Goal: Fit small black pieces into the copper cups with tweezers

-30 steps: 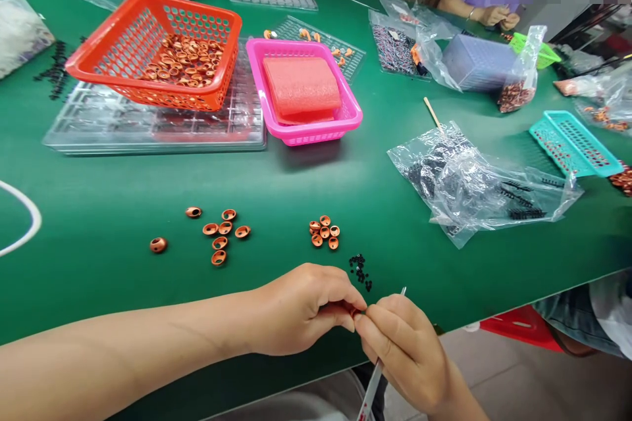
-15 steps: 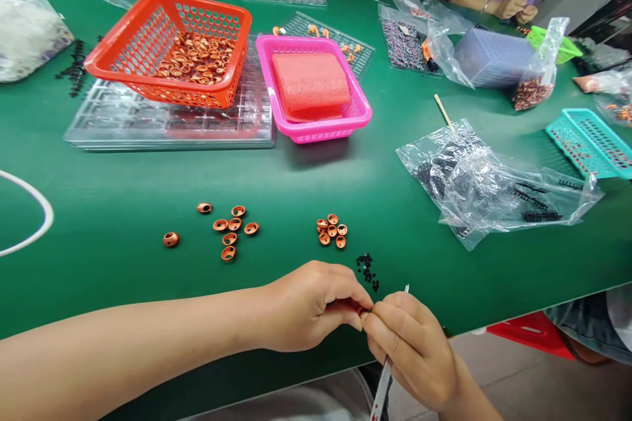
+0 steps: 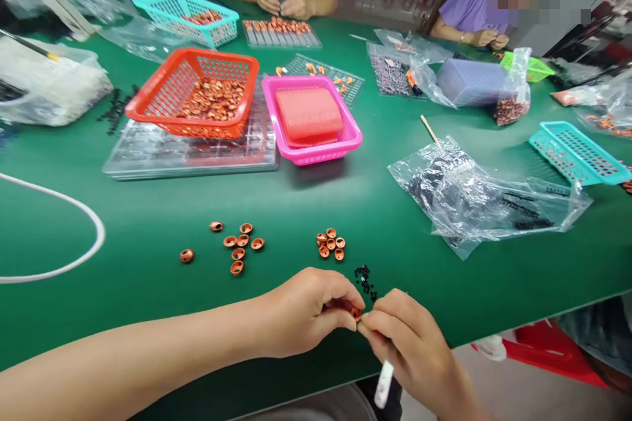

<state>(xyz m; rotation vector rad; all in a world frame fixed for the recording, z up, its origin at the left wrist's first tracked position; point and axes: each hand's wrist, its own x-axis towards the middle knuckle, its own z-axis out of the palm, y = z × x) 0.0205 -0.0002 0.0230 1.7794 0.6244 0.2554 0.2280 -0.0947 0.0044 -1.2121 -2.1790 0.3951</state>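
Note:
Near the table's front edge, my left hand [image 3: 306, 312] pinches a small copper-coloured piece [image 3: 355, 313] between thumb and forefinger. Close against it, my right hand [image 3: 412, 342] has its fingers pressed together and holds white-ended tweezers [image 3: 384, 385], whose tip is hidden. Just beyond the hands lies a scatter of tiny black pieces [image 3: 364, 278]. A tight cluster of copper-coloured pieces [image 3: 331, 244] sits a little farther back, and a looser group [image 3: 243, 241] lies to its left.
Behind stand an orange basket [image 3: 153, 115] on clear trays [image 3: 192, 161] and a pink basket [image 3: 318, 152] with pink foam. Plastic bags [image 3: 474, 191] and a turquoise basket [image 3: 577, 151] are at right. A white cable [image 3: 93, 230] curves at left. Two people sit across.
The view has tilted up, showing more of the people opposite. The copper-coloured piece in my left hand now shows more clearly, and the tweezers in my right hand have turned.

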